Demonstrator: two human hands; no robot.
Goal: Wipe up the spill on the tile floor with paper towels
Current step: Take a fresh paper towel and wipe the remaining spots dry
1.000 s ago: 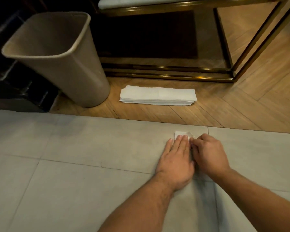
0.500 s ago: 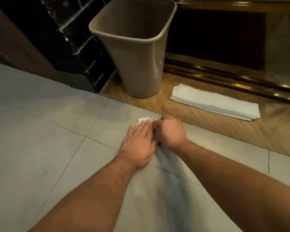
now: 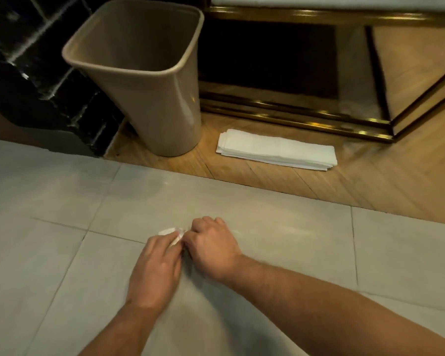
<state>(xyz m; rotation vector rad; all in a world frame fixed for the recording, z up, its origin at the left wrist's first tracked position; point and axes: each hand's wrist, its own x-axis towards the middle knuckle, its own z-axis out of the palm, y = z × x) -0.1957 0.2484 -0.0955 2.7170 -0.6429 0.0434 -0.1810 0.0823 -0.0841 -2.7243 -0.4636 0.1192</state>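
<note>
- Change of shape down on the tile floor (image 3: 267, 222): a second ago the left hand (image 3: 156, 273) lay flat with fingers stretched over the paper towel (image 3: 170, 233) — now those fingers curl in and pinch at it.
- The towel itself has gone from a flat folded square to a scrunched little wad; only a white scrap shows, poking out just beyond the knuckles.
- The right hand (image 3: 212, 246) is bunched into a loose fist, touching the left, and its fingertips seem to grip the same wad from the right side.
- So both hands are closed on that one piece, right between them, low against the tile.
- My read: the pressing and wiping is finished here and the used towel is being gathered up — looks like the disposal step is close.
- The tile around the hands looks dull and dry; a faint pale smear sits to the right, but I can't tell if that is wet or just glare.
- The waste bin (image 3: 144, 73) stands far and a little left, on the wood floor (image 3: 370, 183), open and well apart from the hands.
- The fresh towel stack (image 3: 276, 150) lies just right of the bin, untouched, if another pass is needed.
</note>
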